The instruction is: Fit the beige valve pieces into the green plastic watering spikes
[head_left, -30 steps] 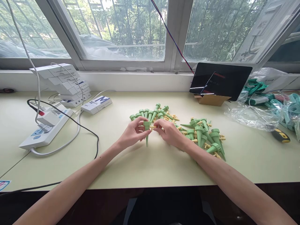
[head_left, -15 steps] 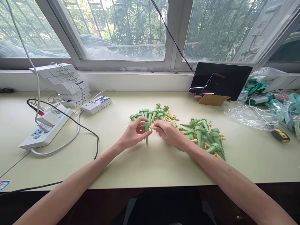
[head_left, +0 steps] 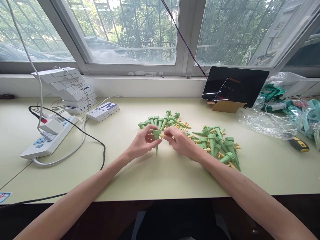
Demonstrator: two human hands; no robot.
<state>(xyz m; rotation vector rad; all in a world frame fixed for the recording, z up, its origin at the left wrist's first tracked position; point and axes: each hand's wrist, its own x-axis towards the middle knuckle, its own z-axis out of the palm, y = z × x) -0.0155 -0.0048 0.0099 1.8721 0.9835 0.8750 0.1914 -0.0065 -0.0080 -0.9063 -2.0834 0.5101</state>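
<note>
Hands [head_left: 162,140] meet: left pinches green spike [head_left: 156,140], right apparently grips its yellow fitting [head_left: 163,135].

A big blue letter "M" stands on the flat white cardboard box [head_left: 103,111] by the cables. The dark leaning tablet screen [head_left: 235,86] shows small digits, too blurry to read.

Two hands [head_left: 142,142], one power strip [head_left: 47,138], one tablet [head_left: 235,86] (spikes [head_left: 212,140] too heaped to count).
</note>
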